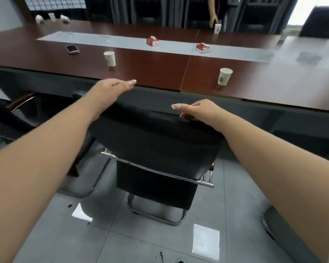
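A black chair (156, 141) with a chrome frame stands pushed up to the long brown table (154, 71), its back toward me. My left hand (114, 88) reaches over the left end of the backrest's top, flat, with straight fingers pointing right near the table's edge. It holds nothing. My right hand (196, 110) lies at the right part of the backrest's top, fingers straight and pointing left, its thumb side touching the top edge.
On the table stand two paper cups (109, 58) (225, 76), a phone (72, 49) and two red packs (152, 41) (203, 47) on a grey runner. Another person's hand (214, 19) is beside a far cup (217, 28). A second black chair (8, 114) stands at my left.
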`<move>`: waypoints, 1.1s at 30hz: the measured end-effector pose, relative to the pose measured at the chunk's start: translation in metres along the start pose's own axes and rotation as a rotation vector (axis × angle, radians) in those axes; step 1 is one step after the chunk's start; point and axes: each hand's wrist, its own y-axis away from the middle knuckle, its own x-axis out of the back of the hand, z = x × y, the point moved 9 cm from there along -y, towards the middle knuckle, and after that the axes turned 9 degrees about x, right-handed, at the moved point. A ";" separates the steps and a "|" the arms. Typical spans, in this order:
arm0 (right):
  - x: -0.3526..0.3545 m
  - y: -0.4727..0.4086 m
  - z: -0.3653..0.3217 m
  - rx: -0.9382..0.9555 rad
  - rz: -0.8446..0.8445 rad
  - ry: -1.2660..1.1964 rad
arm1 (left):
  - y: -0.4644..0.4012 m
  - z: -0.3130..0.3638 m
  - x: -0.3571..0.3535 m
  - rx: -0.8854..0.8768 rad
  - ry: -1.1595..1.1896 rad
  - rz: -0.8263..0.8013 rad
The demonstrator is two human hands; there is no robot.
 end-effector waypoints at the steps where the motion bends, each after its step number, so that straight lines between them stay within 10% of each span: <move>1: -0.002 0.000 0.000 -0.007 -0.026 0.052 | -0.005 -0.003 -0.002 0.009 -0.040 -0.022; 16: -0.027 0.031 -0.016 -0.222 0.129 0.386 | -0.035 -0.031 0.004 -0.320 -0.703 -0.467; 33: -0.011 0.018 -0.026 0.039 0.366 0.841 | -0.062 -0.032 0.008 -0.383 -1.051 -0.226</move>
